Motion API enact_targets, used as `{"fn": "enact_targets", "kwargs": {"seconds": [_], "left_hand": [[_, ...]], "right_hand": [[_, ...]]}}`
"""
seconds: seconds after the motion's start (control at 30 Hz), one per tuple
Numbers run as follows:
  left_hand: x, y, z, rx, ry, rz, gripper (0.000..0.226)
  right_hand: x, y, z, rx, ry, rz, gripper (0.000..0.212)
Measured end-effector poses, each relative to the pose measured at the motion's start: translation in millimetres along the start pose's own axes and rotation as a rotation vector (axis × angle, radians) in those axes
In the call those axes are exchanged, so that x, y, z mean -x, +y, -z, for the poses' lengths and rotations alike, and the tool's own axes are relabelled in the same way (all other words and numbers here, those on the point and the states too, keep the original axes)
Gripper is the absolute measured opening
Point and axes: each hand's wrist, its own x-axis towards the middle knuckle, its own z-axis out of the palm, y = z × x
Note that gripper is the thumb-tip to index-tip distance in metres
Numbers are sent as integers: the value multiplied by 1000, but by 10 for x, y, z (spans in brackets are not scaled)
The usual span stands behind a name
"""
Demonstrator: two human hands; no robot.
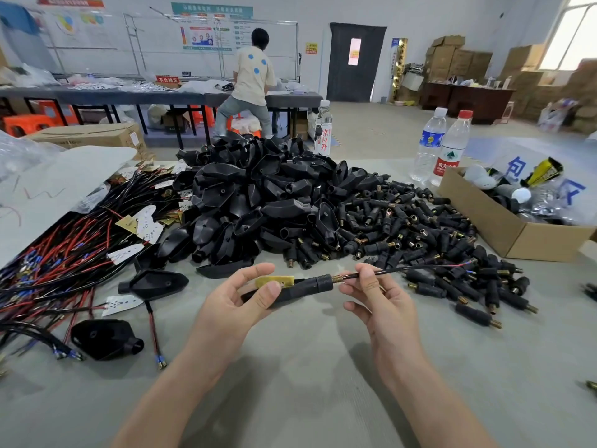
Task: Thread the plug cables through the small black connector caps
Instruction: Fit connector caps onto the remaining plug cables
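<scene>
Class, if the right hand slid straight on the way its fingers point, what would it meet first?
Probably the small black connector cap on the cable: the fingers of the right hand point left along it, and the cap's brass end sits ahead, before the left hand.

Bare table lies open in front. Housing pile blocks behind, caps spread right, cables left, box far right; 2 loose housings sit front-left.

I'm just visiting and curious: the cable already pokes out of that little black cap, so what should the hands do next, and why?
Probably the right hand pulls the cable further right while the left hand steadies the housing behind the cap: the cable already emerges from the cap's spring end, pinched there, with its wire ends free.
</scene>
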Motion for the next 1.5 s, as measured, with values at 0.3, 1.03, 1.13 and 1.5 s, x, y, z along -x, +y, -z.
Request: {"fn": "enact_targets", "kwargs": {"seconds": [0.3, 1.03, 1.13, 1.5], "left_hand": [[13, -29, -39, -76, -26, -2, 36], [37, -90, 7, 120, -102, 254, 23], [37, -94, 26, 155, -152, 294, 32], [-11, -82, 51, 155, -144, 294, 35]], "right_hand": [[-25, -55, 42, -164, 69, -23, 22], [14, 57, 1, -39, -107, -164, 35], [16, 51, 8, 7, -113, -151, 35], [-12, 111, 11, 30, -47, -108, 18]]}}
